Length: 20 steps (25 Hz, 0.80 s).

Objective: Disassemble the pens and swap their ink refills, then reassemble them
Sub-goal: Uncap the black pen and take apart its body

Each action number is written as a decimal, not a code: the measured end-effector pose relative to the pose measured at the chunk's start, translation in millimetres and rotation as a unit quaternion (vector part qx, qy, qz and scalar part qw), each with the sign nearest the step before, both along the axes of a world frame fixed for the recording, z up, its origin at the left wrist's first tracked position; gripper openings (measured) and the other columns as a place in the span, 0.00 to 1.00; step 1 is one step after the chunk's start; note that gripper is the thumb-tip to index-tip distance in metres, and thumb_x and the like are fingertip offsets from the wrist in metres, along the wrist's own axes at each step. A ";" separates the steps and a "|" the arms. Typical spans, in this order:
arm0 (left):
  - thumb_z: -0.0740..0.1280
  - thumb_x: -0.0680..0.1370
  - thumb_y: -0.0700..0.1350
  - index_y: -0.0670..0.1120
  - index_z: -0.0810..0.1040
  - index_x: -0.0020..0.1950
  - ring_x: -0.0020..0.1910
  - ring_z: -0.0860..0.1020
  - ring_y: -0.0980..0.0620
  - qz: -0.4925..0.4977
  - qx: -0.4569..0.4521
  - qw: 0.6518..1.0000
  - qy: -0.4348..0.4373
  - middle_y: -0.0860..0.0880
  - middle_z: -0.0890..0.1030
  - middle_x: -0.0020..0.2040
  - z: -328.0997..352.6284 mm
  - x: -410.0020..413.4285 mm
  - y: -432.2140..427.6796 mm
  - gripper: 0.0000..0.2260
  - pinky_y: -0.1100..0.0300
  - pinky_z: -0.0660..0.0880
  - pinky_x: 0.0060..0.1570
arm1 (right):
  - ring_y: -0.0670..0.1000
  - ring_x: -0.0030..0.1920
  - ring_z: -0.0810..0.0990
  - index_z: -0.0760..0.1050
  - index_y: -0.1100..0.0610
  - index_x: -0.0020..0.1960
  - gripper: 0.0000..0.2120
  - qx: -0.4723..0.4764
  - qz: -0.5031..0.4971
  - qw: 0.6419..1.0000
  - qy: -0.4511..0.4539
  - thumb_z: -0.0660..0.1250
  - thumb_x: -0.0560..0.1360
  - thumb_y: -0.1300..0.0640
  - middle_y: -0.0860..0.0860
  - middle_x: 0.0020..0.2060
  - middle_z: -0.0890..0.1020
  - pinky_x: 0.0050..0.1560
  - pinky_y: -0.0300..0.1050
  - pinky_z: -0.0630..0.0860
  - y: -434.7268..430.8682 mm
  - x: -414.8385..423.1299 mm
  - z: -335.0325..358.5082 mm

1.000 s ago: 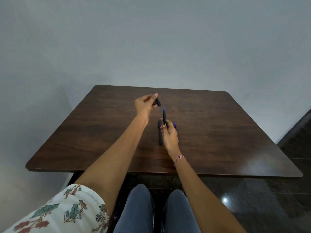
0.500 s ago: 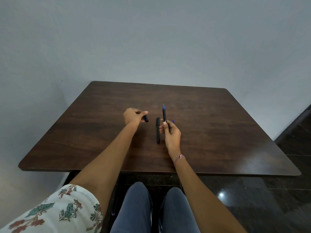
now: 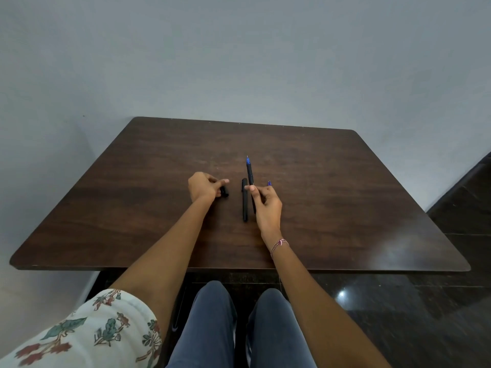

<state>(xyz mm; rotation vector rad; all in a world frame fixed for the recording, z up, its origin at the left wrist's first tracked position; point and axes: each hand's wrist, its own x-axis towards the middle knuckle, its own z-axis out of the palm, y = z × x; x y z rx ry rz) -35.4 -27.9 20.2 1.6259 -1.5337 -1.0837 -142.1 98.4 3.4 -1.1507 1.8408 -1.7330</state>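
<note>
My right hand [image 3: 267, 205] grips an uncapped black pen [image 3: 249, 176] with a blue tip, pointing away from me. A second blue tip [image 3: 269, 183] pokes out beyond the fingers of that hand. A capped black pen [image 3: 244, 200] lies flat on the dark wooden table [image 3: 345, 208], just left of my right hand. My left hand [image 3: 206, 188] rests low on the table, fingers curled on a small black pen cap [image 3: 224, 193] that touches the tabletop.
A plain grey wall rises behind the table. Dark glossy floor tiles [image 3: 438, 301] show to the right. My knees in blue trousers [image 3: 239, 328] sit under the table's near edge.
My left hand has come down from above the table and back toward me, bringing the black cap onto the tabletop. My right hand has kept the pen nearly still.
</note>
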 end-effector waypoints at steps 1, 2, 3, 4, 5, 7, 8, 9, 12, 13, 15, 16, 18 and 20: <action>0.76 0.69 0.49 0.41 0.82 0.43 0.31 0.81 0.54 0.019 -0.007 1.000 0.004 0.47 0.82 0.34 -0.3 0.1 1.2 0.12 0.57 0.81 0.39 | 0.43 0.37 0.70 0.82 0.56 0.54 0.12 0.001 0.000 1.000 -0.002 0.65 0.77 0.52 0.50 0.38 0.73 0.41 0.27 0.69 -0.1 0.5 0.1; 0.76 0.69 0.51 0.42 0.81 0.42 0.30 0.80 0.54 0.044 -0.019 0.999 0.012 0.48 0.81 0.32 0.0 -0.3 3.2 0.13 0.58 0.81 0.37 | 0.42 0.36 0.71 0.82 0.55 0.53 0.12 0.003 0.000 1.000 -0.003 0.65 0.77 0.51 0.47 0.37 0.74 0.40 0.28 0.69 -0.2 0.9 0.4; 0.75 0.69 0.52 0.43 0.80 0.41 0.29 0.79 0.55 0.070 -0.034 0.997 0.028 0.49 0.80 0.31 1.3 -1.2 6.4 0.13 0.60 0.79 0.34 | 0.41 0.36 0.72 0.82 0.55 0.53 0.12 0.006 0.000 1.000 -0.003 0.65 0.77 0.51 0.46 0.38 0.75 0.40 0.28 0.69 -0.2 1.0 0.7; 0.75 0.70 0.52 0.44 0.80 0.40 0.29 0.79 0.56 0.090 -0.049 0.993 0.064 0.50 0.80 0.31 3.5 -3.3 10.2 0.12 0.63 0.76 0.31 | 0.40 0.37 0.74 0.82 0.55 0.53 0.11 0.011 0.002 1.000 -0.006 0.65 0.77 0.51 0.46 0.39 0.77 0.41 0.27 0.70 -0.4 0.9 0.9; 0.74 0.71 0.51 0.44 0.80 0.40 0.29 0.78 0.57 0.096 -0.057 0.986 0.126 0.51 0.80 0.31 5.4 -6.0 14.5 0.10 0.66 0.74 0.28 | 0.39 0.38 0.77 0.81 0.55 0.53 0.11 0.017 0.008 1.000 -0.014 0.65 0.77 0.52 0.46 0.39 0.80 0.42 0.27 0.71 -0.8 0.9 1.1; 0.72 0.73 0.45 0.43 0.81 0.41 0.31 0.81 0.57 0.066 -0.042 0.954 0.289 0.50 0.82 0.34 9.2 -12.7 26.7 0.06 0.68 0.76 0.30 | 0.39 0.38 0.80 0.79 0.56 0.57 0.10 0.027 0.026 0.998 -0.045 0.65 0.78 0.56 0.47 0.39 0.82 0.44 0.30 0.75 -1.6 1.1 1.2; 0.71 0.74 0.42 0.39 0.81 0.43 0.34 0.82 0.57 0.042 -0.031 0.934 0.355 0.48 0.83 0.36 9.9 -14.9 33.4 0.06 0.67 0.78 0.34 | 0.39 0.38 0.80 0.78 0.57 0.59 0.11 0.028 0.034 0.997 -0.059 0.65 0.78 0.59 0.47 0.38 0.82 0.44 0.31 0.77 -1.9 1.5 1.0; 0.70 0.75 0.40 0.35 0.80 0.47 0.36 0.83 0.56 0.018 -0.026 0.917 0.397 0.46 0.83 0.39 9.3 -16.2 39.6 0.07 0.65 0.80 0.39 | 0.40 0.38 0.81 0.77 0.58 0.60 0.12 0.030 0.043 0.996 -0.068 0.65 0.78 0.61 0.47 0.38 0.82 0.45 0.32 0.78 -1.9 1.7 1.0; 0.67 0.77 0.38 0.34 0.79 0.54 0.45 0.84 0.51 -0.054 -0.016 0.890 0.453 0.45 0.84 0.44 3.2 -16.7 51.6 0.09 0.61 0.80 0.48 | 0.40 0.38 0.82 0.76 0.60 0.61 0.12 0.030 0.060 0.996 -0.061 0.64 0.78 0.63 0.48 0.38 0.83 0.47 0.34 0.79 -1.3 1.7 1.2; 0.66 0.78 0.38 0.36 0.79 0.54 0.47 0.84 0.50 -0.079 -0.006 0.878 0.472 0.46 0.85 0.45 1.4 -15.7 53.6 0.08 0.60 0.80 0.49 | 0.41 0.39 0.82 0.76 0.60 0.61 0.12 0.029 0.062 0.996 -0.059 0.64 0.78 0.63 0.48 0.39 0.83 0.47 0.35 0.80 -1.2 1.6 0.9; 0.64 0.79 0.37 0.37 0.78 0.57 0.48 0.84 0.50 -0.113 0.016 0.863 0.492 0.47 0.86 0.45 -1.6 -12.5 56.6 0.09 0.61 0.80 0.50 | 0.42 0.39 0.82 0.77 0.61 0.60 0.12 0.032 0.064 0.996 -0.057 0.64 0.78 0.63 0.49 0.39 0.83 0.47 0.36 0.80 -0.9 1.7 0.2; 0.63 0.79 0.35 0.36 0.76 0.60 0.47 0.84 0.51 -0.118 0.022 0.862 0.492 0.48 0.86 0.44 -3.4 -11.4 57.7 0.11 0.61 0.80 0.50 | 0.43 0.38 0.82 0.77 0.61 0.60 0.11 0.035 0.066 0.996 -0.051 0.64 0.78 0.63 0.49 0.38 0.83 0.46 0.37 0.80 -0.6 2.1 0.1; 0.62 0.78 0.33 0.34 0.74 0.63 0.44 0.84 0.54 -0.116 0.023 0.865 0.488 0.49 0.86 0.42 -6.9 -9.5 59.1 0.13 0.62 0.79 0.50 | 0.43 0.37 0.82 0.77 0.61 0.59 0.11 0.042 0.077 0.996 -0.035 0.65 0.78 0.63 0.48 0.38 0.83 0.45 0.36 0.80 0.0 3.6 -0.1; 0.62 0.78 0.33 0.36 0.75 0.62 0.43 0.84 0.55 -0.117 0.020 0.865 0.488 0.50 0.86 0.41 -7.9 -7.3 58.8 0.13 0.63 0.78 0.49 | 0.43 0.37 0.82 0.77 0.60 0.59 0.11 0.045 0.082 0.995 -0.024 0.65 0.78 0.63 0.48 0.38 0.83 0.46 0.37 0.80 -0.1 4.3 -0.3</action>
